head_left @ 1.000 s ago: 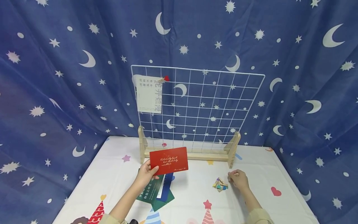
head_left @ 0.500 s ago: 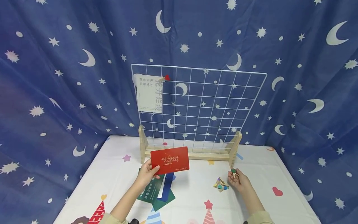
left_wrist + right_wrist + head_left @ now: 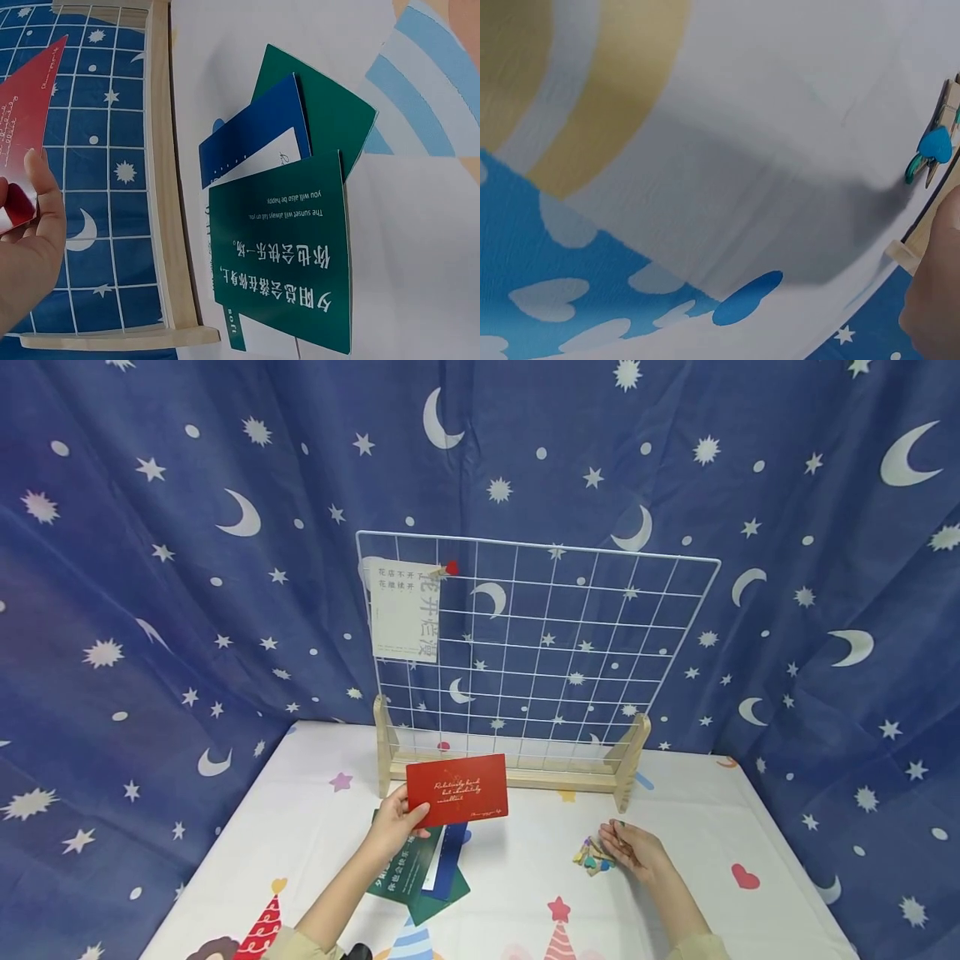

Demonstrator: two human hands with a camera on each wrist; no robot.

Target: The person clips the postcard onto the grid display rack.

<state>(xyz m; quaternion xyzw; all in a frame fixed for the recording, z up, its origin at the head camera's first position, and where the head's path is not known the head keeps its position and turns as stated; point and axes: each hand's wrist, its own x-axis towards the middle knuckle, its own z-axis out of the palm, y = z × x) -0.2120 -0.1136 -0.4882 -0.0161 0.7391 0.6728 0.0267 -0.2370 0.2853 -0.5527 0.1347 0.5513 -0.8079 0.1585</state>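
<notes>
In the head view my left hand (image 3: pixel 393 822) pinches a red card (image 3: pixel 457 789) with gold writing by its left edge, raised in front of the rack. The left wrist view shows the same card (image 3: pixel 30 112) at its far left, thumb on its face. My right hand (image 3: pixel 633 850) is beside a small pile of wooden clothespins (image 3: pixel 592 857) with coloured hearts. It pinches a small clothespin, mostly hidden by the fingers; only a dark green bit shows at the fingertips. The right wrist view catches a blue-heart clothespin (image 3: pixel 935 144) and the edge of that hand (image 3: pixel 936 285).
Behind stands a white wire grid rack (image 3: pixel 540 635) on a wooden base (image 3: pixel 525 777). A white card (image 3: pixel 405 618) hangs at its upper left under a red-heart clothespin (image 3: pixel 451 568). Green cards (image 3: pixel 281 255) and a blue card (image 3: pixel 255 135) overlap on the table, below the left hand.
The right hand turned up with a green-heart clothespin showing, then moved slightly left towards the pile, its fingers now covering most of the clothespin. The left hand keeps the red card nearly still.
</notes>
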